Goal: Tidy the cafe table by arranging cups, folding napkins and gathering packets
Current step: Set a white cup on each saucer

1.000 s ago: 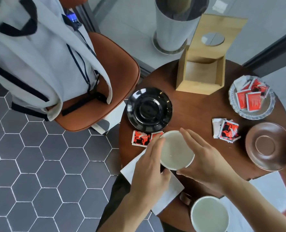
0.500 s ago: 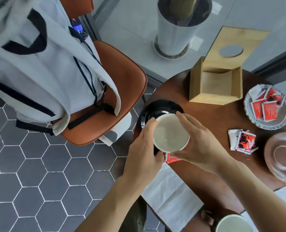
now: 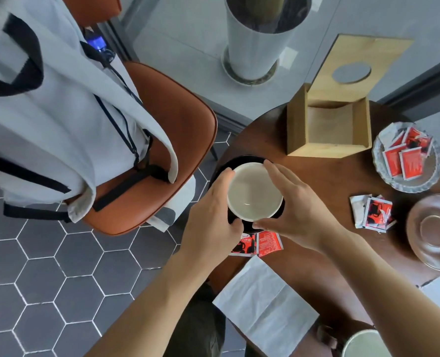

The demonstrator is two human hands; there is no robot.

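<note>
Round dark wood table (image 3: 324, 191) fills the right of the head view, grey hex tile floor to the left, orange chair (image 3: 172, 140) with a pale bag (image 3: 59, 112) on it just beside the table's left edge.

Head view: both hands on the white cup (image 3: 254, 192). Left hand (image 3: 211, 222) curls round its left side, right hand (image 3: 296, 212) cups the right side, fingers bent over the rim. Cup sits over the black saucer (image 3: 242, 159); I can't tell if it's seated or just above it. I read this as the cup-on-saucer step.

Risks, as I judge them:
- Saucer is at the table's left edge. An off-centre landing could tip it toward the chair.
- Two red packets (image 3: 260, 244) lie right at the saucer's near rim, under the wrists. A dragged wrist could push them off the edge.
- Napkin (image 3: 264, 305) overhangs the near edge; a forearm could sweep it off.

Room: open wood between cup and wooden box (image 3: 329, 130), and right toward the loose packet pile (image 3: 372, 212). Glass dish (image 3: 414, 184) of packets and brown saucer (image 3: 435, 230) crowd the right rim. Second cup (image 3: 365, 343) is at the bottom edge, partly cut off. I'd move things inward, not left.
</note>
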